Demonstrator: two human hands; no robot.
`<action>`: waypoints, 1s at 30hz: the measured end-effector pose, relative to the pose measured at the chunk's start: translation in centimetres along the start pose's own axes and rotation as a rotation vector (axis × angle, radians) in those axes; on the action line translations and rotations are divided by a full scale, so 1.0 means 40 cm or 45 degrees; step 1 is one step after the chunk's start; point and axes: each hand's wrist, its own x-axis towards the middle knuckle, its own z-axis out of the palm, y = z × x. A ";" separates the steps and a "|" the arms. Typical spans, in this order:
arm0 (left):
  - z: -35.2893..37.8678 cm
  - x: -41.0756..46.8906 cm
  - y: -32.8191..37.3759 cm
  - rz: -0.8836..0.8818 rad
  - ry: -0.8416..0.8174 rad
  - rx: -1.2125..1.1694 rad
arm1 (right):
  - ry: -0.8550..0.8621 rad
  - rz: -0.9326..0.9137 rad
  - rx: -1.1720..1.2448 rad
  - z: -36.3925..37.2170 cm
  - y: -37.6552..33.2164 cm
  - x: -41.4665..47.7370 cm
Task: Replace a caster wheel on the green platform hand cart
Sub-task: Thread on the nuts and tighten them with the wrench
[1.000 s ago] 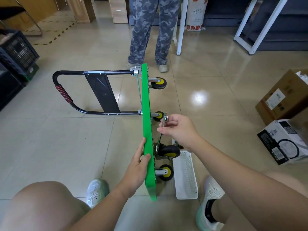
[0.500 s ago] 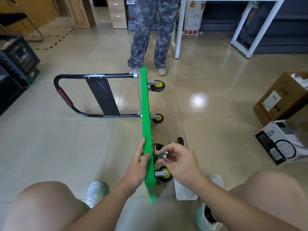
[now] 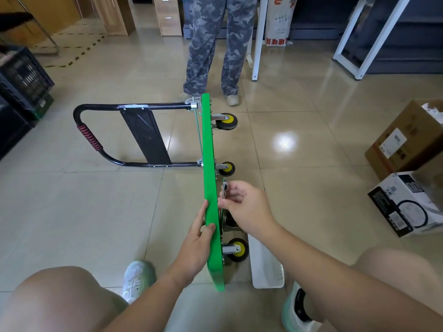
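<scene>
Both hands were on the cart when I looked through the head camera. My left hand [image 3: 200, 238] gripped the near part of the upturned green platform [image 3: 209, 178], thumb on the top edge and fingers flat against its left face. My right hand [image 3: 242, 207] was curled on the wheel side, fingertips pinching a small metal tool [image 3: 224, 188] close against the underside; I could not tell what sort of tool it was, nor what it engaged.

The green platform stood on its long edge on the floor [image 3: 84, 212], running away from me, with its black handle [image 3: 115, 135] lying flat to the left. On its right face I saw three caster wheels with yellow hubs: a far one [image 3: 226, 121], a middle one [image 3: 227, 168] just beyond my right hand, and a near one [image 3: 238, 249]. Between the middle and near wheels, a dark caster [image 3: 231, 222] sat mostly hidden behind my right wrist.

A white basket [image 3: 266, 267] lay on the floor just right of the near wheel. Open tile stretched left of the platform. Well apart to the right stood a cardboard box [image 3: 407, 142] and a black-and-white box [image 3: 407, 202]. A standing person's legs [image 3: 213, 44] were just beyond the platform's far end.
</scene>
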 end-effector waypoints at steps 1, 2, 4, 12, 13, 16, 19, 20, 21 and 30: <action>-0.001 0.002 -0.003 0.001 -0.005 0.004 | -0.023 0.013 -0.032 -0.003 -0.006 0.018; -0.001 0.004 -0.006 0.005 -0.008 0.008 | -0.041 0.034 -0.054 -0.005 -0.010 0.036; -0.004 0.008 -0.010 0.008 -0.027 0.005 | -0.053 0.105 -0.085 -0.009 -0.011 0.073; -0.009 0.024 -0.026 0.031 -0.046 -0.034 | -0.251 0.328 -0.078 -0.010 -0.007 0.168; -0.010 0.026 -0.029 0.027 -0.044 -0.035 | -0.236 0.339 -0.040 -0.013 -0.011 0.170; -0.010 0.024 -0.027 0.020 -0.049 -0.042 | -0.157 0.302 0.108 -0.044 -0.036 0.163; -0.008 0.020 -0.021 0.009 -0.049 -0.058 | -0.082 0.164 0.116 -0.080 -0.072 0.122; -0.007 0.018 -0.018 0.009 -0.044 -0.057 | -0.072 0.121 0.095 -0.089 -0.081 0.099; -0.007 0.017 -0.018 0.007 -0.039 -0.052 | -0.071 0.090 0.080 -0.096 -0.085 0.073; 0.003 0.003 0.004 0.002 0.000 -0.031 | -0.022 0.024 0.242 -0.064 -0.007 -0.113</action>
